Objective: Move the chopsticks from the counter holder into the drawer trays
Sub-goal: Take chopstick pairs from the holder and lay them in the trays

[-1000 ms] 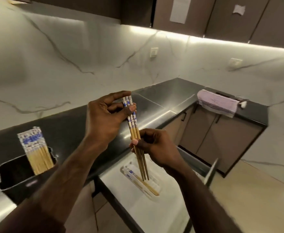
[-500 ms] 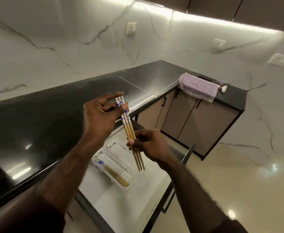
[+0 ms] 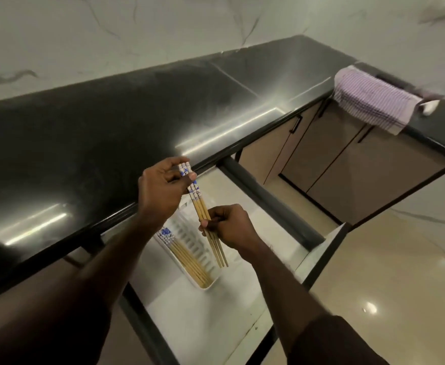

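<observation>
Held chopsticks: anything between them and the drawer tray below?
Nothing visible. The left hand pinches the held chopsticks at their blue tops and the right hand grips them lower down, above the open drawer. The white tray beneath is uncovered, with several chopsticks lying along one side.

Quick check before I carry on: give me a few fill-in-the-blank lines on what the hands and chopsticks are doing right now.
1. Both the left hand and the right hand hold one bundle of ____.
2. The left hand pinches the bundle's ____-patterned end.
3. Other chopsticks already lie in the white tray inside the open ____.
4. A striped ____ hangs over the counter edge at the far right.

Missing words: chopsticks; blue; drawer; towel
</observation>
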Demonstrator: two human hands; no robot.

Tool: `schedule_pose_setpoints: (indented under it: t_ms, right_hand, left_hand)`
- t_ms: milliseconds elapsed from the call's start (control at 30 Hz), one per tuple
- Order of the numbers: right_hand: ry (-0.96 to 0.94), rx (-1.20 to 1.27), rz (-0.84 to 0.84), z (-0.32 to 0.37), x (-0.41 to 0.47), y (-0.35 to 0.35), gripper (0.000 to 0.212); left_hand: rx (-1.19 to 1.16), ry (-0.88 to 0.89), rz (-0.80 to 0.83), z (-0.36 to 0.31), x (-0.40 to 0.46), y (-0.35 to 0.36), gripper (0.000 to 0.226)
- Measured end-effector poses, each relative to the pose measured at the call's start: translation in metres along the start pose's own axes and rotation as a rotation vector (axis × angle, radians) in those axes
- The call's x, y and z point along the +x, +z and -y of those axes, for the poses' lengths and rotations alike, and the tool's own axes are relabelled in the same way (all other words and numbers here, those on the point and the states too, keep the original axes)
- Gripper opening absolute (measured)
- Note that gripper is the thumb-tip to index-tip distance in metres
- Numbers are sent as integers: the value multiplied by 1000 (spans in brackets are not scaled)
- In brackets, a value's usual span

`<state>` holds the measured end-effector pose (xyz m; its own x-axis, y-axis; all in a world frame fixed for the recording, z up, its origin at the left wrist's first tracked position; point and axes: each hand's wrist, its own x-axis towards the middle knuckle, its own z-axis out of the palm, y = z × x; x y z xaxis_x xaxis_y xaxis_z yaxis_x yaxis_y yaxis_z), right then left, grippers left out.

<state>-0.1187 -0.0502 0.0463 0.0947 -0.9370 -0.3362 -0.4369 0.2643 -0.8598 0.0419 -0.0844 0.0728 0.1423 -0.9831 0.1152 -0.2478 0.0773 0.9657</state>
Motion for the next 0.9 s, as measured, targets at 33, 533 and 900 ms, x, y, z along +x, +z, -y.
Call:
schedule_pose_setpoints:
  t_ms: [33,533,900]
  right_hand:
    - [22,-4,12,-8,8,4,23]
    - [182,-143,103,-101,82,61,15]
    - [200,-474,-85,-127,80,104,20]
  left_hand:
    - [19,-6,0,11,2,2,36]
    - [366,-104,6,143,-12,28,63]
    - [651,-343,226,199,-12,36,61]
